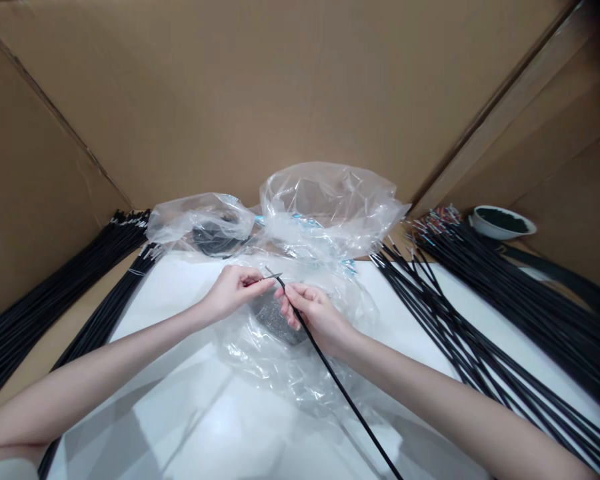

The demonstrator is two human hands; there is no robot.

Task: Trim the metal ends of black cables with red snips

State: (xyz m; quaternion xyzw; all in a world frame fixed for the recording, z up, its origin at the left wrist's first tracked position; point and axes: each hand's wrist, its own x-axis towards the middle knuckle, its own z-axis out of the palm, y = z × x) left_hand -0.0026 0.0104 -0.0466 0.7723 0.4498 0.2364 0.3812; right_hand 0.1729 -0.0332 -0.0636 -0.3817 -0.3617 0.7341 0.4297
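My right hand [316, 310] is closed round a black cable [330, 370] a little below its tip. From there the cable slants down to the bottom edge of the view. My left hand [237, 288] pinches a slim pointed metal tool [271, 277] with some red at its grip. Its kind is too small to make out, perhaps tweezers or a small blade. The metal point crosses the pale tip of the cable, between my two hands. Under both hands lies an opened clear plastic bag [300, 373] with a dark grey mass [275, 317] in it.
Bundles of black cables with pale ends lie at left [60, 287] and right [530, 300]. More clear plastic bags [330, 200] stand at the back against the cardboard wall [300, 93]. A white bowl [503, 230] of dark green material sits back right. The work surface [190, 427] is white.
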